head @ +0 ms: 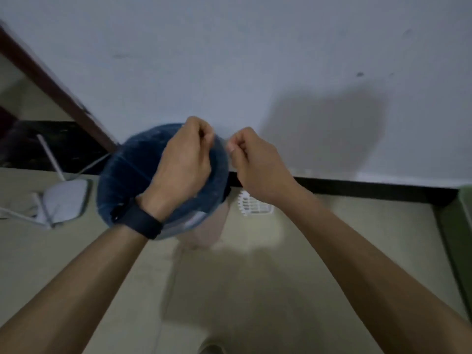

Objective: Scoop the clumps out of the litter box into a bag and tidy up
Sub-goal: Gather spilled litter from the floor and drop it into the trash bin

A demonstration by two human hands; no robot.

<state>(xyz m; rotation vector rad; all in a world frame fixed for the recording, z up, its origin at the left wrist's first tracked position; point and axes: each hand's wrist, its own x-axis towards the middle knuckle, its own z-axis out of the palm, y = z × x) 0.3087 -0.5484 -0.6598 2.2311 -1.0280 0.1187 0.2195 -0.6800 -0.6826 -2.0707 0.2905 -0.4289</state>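
Note:
A round dark blue bin (127, 175) stands on the floor against the wall, with thin clear bag plastic (194, 221) over its rim. My left hand (184, 162), a black band on its wrist, hovers over the bin with its fingers curled, pinching the clear plastic near the far rim. My right hand (252, 159) is just to the right, fingers curled, pinching the same plastic. A white slotted litter scoop (255, 206) lies on the floor beside the bin, partly hidden by my right forearm. The image is blurred.
A white router (63, 200) with antennas lies on the floor at the left. A green container's edge (463, 200) shows at the far right. A brown door frame (51, 85) slants at the upper left. A black skirting (357, 187) runs along the white wall.

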